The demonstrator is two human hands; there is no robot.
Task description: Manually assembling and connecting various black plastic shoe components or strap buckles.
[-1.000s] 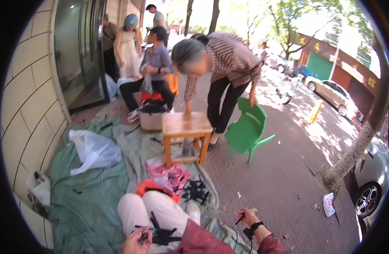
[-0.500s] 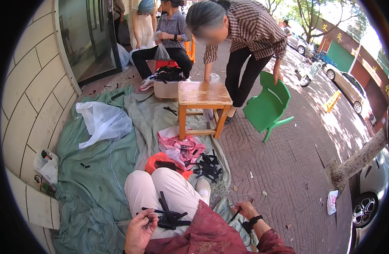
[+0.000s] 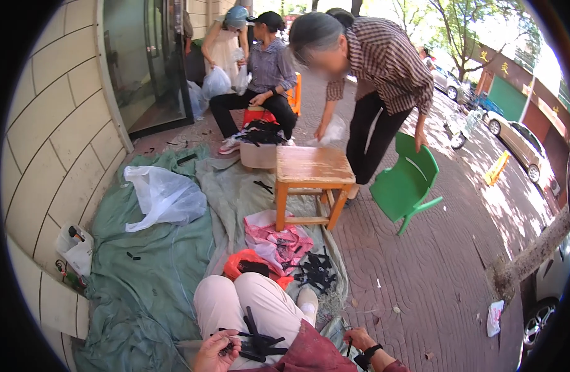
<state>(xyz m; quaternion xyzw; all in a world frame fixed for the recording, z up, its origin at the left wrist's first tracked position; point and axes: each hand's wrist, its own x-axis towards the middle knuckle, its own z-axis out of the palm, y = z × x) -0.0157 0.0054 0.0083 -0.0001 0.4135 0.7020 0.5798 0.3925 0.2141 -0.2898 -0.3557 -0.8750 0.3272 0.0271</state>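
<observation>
My left hand point(image 3: 218, 352) is at the lower edge, over my lap. Its fingers are curled around a few small dark pieces, too small to name. Beside it, several black strips point(image 3: 258, 340) lie crossed in a loose heap on my light trousers. Farther right, clear of my thigh, my right hand point(image 3: 360, 340) pinches a thin black strip point(image 3: 349, 348) that hangs downward. A black band circles that wrist. In front of my knees sit an orange-red bag point(image 3: 235, 260) with dark contents, a pink patterned cloth or bag point(image 3: 279, 239) and a pile of black strips point(image 3: 316, 273).
Green sheeting point(image 3: 149, 291) covers the ground, with a clear plastic bag point(image 3: 167, 195) on it. Ahead stands a wooden stool point(image 3: 316, 166). A bending person grips a green chair point(image 3: 407, 180) and a plastic bag point(image 3: 334, 130). Another sits behind a tub point(image 3: 258, 156) of black strips.
The view has shifted, so my hands and lap appear lower. The bending person's hand has come up beside the stool with a plastic bag. Both my hands keep their grip.
</observation>
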